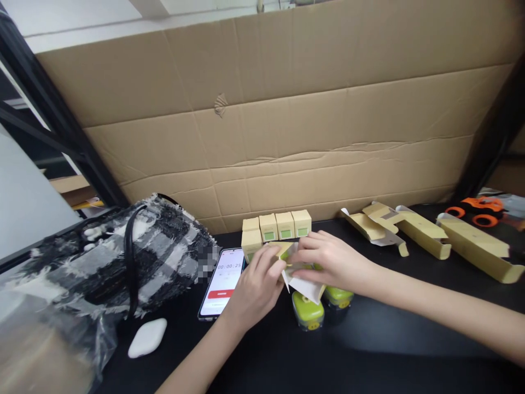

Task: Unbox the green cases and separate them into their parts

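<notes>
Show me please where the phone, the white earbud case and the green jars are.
phone point(223, 282): head view, on the lit screen near the timer.
white earbud case point(147, 337): head view, on the middle of its top.
green jars point(307, 312): head view, on the nearer jar's green lid.

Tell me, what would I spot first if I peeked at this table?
First, two hands, the left hand and right hand, meeting on a half-open small box at the table's middle. Just below sit two green jars, and behind stands a row of closed boxes along the cardboard wall.
</notes>
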A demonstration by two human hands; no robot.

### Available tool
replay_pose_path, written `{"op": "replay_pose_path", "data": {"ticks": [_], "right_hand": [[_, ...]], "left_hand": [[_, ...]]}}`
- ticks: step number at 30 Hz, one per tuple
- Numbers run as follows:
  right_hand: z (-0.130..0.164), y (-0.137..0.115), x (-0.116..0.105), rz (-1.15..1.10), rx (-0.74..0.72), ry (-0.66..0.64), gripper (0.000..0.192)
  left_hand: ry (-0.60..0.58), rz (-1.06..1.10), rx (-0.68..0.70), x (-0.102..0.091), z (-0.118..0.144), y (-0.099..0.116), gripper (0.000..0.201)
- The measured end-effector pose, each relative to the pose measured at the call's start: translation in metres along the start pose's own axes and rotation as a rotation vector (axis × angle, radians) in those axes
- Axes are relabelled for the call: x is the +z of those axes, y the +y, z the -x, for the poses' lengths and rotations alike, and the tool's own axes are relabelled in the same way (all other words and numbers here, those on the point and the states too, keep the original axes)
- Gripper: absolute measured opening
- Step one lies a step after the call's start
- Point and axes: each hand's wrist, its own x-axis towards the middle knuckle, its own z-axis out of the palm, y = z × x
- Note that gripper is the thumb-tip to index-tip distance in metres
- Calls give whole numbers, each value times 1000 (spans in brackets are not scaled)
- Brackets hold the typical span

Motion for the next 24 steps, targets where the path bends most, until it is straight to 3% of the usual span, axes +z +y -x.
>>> {"op": "replay_pose_path", "data": {"ticks": [7, 10, 14, 17, 20, 24], "right_hand": [[-1, 5, 6, -129, 12, 91, 12], [-4, 8, 5, -427, 95, 182, 11], [-7, 21, 2, -901, 371, 227, 16], [-8, 41, 3, -1044, 523, 292, 27], [-7, 64, 11, -992, 557, 357, 34], [-5, 78, 28, -865, 525, 252, 37]], "left_hand": [[-59, 67, -74, -2, 0, 2, 45], [-33, 88, -133, -1, 1, 0, 49], [12, 143, -244, -1, 3, -6, 49], [99, 395, -483, 1, 3, -10, 46], [228, 610, -744, 5, 1, -13, 52], [327, 782, -929, 7, -6, -12, 55]]}}
